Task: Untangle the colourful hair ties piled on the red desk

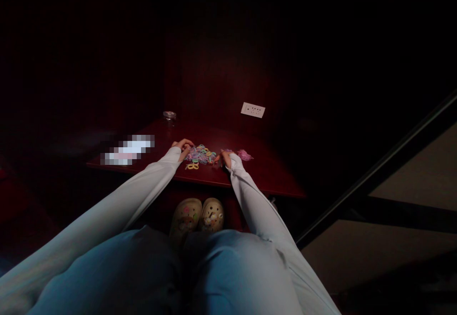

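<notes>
A heap of small pastel elastic bands [202, 155], mostly lilac, blue, green and yellow, lies near the table's front edge. My left hand [183, 145] rests at its left side, thumb and fingers apart and curved around the edge of the heap. At the heap's right side is my right hand [225, 157], its fingers bent together with the tips at the bands; anything between them is too small to make out. A few yellow bands [192, 166] lie apart in front of the heap. To the right of my right hand sits a pink bunch of bands [244, 155].
The dark red table [271, 177] has a clear lidded jar [169, 116] at its back left. A bright, blurred-out flat object [128, 150] lies on the left. A white socket plate [253, 110] is on the back wall. Beige clogs [212, 215] show below the front edge.
</notes>
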Demonstrator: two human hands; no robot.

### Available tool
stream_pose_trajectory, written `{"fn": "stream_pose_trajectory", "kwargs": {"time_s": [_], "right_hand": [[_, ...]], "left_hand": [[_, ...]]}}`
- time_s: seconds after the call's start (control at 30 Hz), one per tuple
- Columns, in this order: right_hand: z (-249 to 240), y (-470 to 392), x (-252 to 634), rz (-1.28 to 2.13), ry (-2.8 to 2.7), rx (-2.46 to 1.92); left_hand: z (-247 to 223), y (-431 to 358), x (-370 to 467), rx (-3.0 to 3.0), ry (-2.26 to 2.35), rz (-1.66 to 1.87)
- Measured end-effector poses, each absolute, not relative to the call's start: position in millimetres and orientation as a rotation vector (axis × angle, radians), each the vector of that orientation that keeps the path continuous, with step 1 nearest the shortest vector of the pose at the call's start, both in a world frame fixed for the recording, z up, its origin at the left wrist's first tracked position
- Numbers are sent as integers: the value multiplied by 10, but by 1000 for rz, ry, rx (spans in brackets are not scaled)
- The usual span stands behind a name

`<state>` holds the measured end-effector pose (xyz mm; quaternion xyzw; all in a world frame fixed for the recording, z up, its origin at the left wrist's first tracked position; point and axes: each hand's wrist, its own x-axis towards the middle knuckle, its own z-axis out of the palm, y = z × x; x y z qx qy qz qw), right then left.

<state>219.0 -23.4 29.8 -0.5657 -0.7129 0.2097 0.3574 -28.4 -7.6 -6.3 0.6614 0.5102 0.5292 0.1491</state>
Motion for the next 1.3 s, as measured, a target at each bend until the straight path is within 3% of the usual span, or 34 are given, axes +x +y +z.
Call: {"fn": "stream_pose_trajectory", "kwargs": {"time_s": [0.23,0.4,0.5,0.73,1.3], "right_hand": [[303,-230,2253,569,-1886,-1389],[324,-338,1868,180,-1778,-1442],[326,-410,1624,36,-2055,-1326],[255,-396,1605,132,-2236,-1260],[290,-476,1555,-62,-2360,-1134]], "left_hand": [[-73,-77,-267,1862,1515,1533],[-60,-77,-272,1810,1531,1549],[-40,-88,-298,1813,1476,1581],[-63,-47,-350,1780,1434,1586],[-30,-14,-298,1578,1163,1622]]}}
